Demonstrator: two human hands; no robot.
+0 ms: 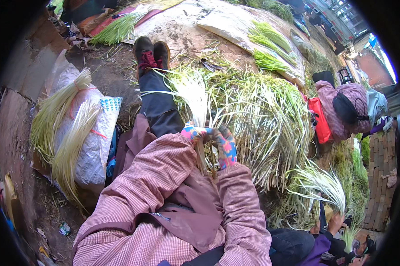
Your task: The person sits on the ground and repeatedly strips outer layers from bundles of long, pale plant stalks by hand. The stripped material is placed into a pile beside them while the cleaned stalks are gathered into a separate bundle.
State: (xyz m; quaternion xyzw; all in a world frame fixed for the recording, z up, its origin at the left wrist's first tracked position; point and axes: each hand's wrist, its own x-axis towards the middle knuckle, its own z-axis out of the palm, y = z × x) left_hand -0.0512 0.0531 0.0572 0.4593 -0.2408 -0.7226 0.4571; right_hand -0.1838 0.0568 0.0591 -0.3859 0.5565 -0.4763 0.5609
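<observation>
My left hand (194, 132), in a colorful patterned glove, is closed around a bunch of pale leafy stalks (195, 96) with long white stems. My right hand (226, 146), gloved in grey with a patterned back, curves against the lower part of the same bunch; its fingertips are partly hidden. Right beside my hands lies a large heap of loose green and white stalks (270, 123). Two bundles of yellowish stalks, a larger one (58, 116) and a smaller one (75, 146), rest on white woven plastic at my left, each with a pink tie.
My outstretched legs and boots (146, 56) lie along the heap's left side. More stalks (270, 43) lie on a white sheet (223, 26) ahead, others on a red sheet (103, 26). A person in a checked top (349, 96) sits at right; another person's hands (334, 222) hold stalks at lower right.
</observation>
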